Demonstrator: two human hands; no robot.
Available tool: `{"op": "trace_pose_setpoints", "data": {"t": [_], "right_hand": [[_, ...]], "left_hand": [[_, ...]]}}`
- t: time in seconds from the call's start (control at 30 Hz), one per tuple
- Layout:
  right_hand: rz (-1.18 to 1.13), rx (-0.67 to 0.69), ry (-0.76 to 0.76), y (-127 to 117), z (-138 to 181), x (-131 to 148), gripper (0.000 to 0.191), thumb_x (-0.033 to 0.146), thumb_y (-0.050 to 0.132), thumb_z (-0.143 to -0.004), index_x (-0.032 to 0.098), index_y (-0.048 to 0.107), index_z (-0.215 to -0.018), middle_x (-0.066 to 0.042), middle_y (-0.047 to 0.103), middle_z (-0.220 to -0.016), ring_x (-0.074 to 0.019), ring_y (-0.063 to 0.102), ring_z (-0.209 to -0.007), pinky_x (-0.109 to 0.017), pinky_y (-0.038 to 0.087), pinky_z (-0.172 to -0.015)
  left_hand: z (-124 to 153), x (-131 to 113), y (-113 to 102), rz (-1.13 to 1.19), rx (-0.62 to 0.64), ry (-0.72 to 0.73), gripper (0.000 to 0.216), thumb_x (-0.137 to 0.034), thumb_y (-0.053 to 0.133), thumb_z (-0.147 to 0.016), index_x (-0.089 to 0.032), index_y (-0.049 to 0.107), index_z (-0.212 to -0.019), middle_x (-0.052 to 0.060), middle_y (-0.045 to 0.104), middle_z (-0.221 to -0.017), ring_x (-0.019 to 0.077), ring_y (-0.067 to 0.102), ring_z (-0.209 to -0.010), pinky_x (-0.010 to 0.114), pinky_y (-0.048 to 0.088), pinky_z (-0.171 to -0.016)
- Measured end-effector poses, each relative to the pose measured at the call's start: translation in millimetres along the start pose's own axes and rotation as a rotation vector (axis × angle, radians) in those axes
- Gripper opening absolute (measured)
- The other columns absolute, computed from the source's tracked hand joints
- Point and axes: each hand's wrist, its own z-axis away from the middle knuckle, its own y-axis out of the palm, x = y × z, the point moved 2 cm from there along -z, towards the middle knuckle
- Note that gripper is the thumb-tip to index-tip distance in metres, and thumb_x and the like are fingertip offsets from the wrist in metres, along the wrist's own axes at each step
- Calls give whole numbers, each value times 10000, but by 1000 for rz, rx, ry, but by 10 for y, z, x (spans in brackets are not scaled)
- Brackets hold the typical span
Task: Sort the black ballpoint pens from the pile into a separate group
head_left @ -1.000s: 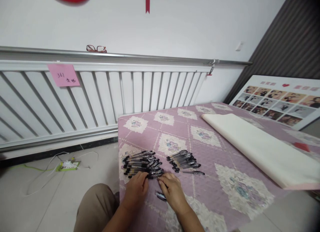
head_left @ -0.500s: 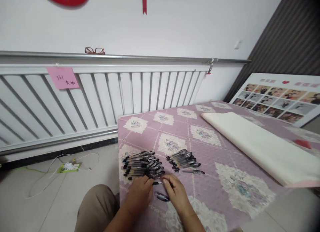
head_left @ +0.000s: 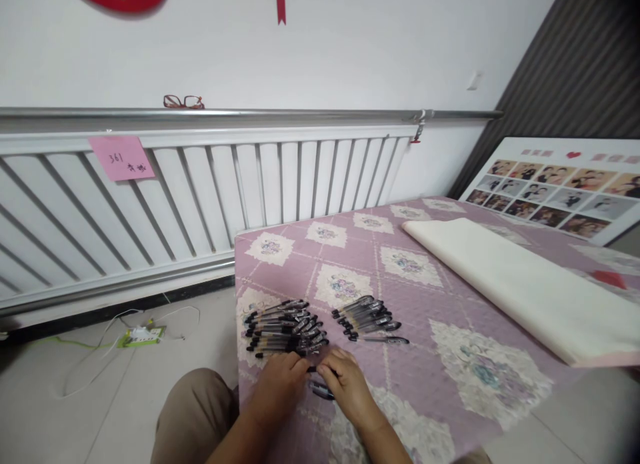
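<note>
My left hand (head_left: 281,387) is closed round a black pen (head_left: 312,369), and most of the barrel is hidden in the fist. My right hand (head_left: 347,384) pinches the pen's other end, so only a short dark piece shows between the two hands. Just below them a black pen cap (head_left: 321,390) lies loose on the cloth. Beyond my left hand is a pile of capped pens (head_left: 285,327), side by side. A smaller group of pens (head_left: 367,315) lies to its right, with a single pen (head_left: 383,340) at its near edge.
A purple patterned cloth (head_left: 350,251) covers the table. A folded cream sheet (head_left: 500,284) lies on the right, near a photo board (head_left: 555,184). Behind stands a white radiator (head_left: 280,177); a power strip (head_left: 143,336) with cables lies on the floor.
My right hand has moved left to the pen, and its fingers now cover the silver tip that showed before. My left hand stays nearly in place.
</note>
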Motion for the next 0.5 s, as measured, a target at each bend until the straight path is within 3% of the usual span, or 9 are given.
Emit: {"op": "trace_pose_setpoints", "data": {"t": [0.5], "right_hand": [[-142, -44, -8, -24, -7, 55, 244, 265, 494, -902, 215, 510, -665, 3, 537, -704, -171, 510, -742, -288, 375, -691]], "left_hand": [[-24, 14, 7, -49, 172, -16, 83, -198, 495, -924, -209, 575, -901, 15, 617, -860, 196, 577, -787, 317, 404, -687]]}}
